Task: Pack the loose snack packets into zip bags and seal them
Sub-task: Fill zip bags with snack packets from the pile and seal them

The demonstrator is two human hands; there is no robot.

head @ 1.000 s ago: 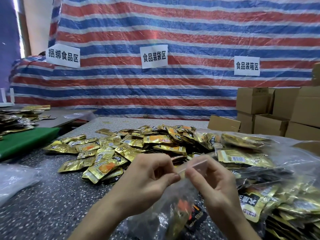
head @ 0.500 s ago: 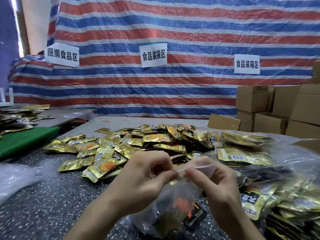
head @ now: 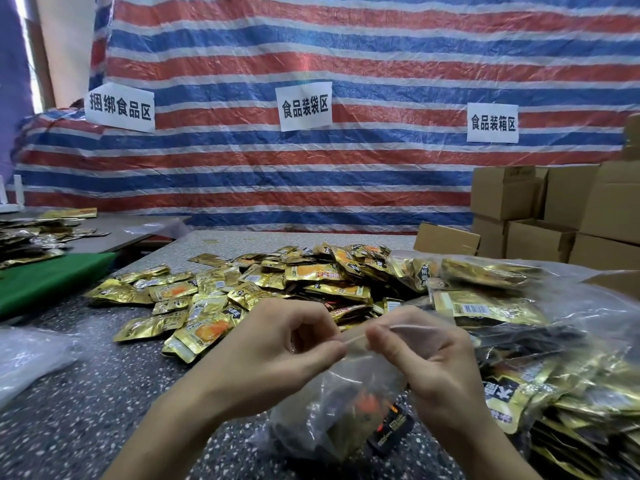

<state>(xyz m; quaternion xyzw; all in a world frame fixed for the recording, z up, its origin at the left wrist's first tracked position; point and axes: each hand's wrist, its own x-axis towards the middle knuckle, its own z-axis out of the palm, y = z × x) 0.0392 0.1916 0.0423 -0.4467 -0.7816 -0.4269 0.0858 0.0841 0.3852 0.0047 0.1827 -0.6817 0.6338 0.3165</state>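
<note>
Fingertips of left hand (head: 277, 351) and right hand (head: 426, 358) pinch the zip bag (head: 332, 407) mouth, holding it taut above the speckled table (head: 86, 393), apparently to press the zip shut, loose snack packets (head: 242, 289) heaped behind.

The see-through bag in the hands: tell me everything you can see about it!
The zip bag is clear, thin, crinkly plastic with a pale zip strip along its top. It hangs upright, bulging with dark and gold snack packets, one showing orange. The left hand and right hand pinch the strip side by side. Its bottom reaches near the speckled table; whether it rests there, or the zip is fully closed, I cannot tell.
</note>
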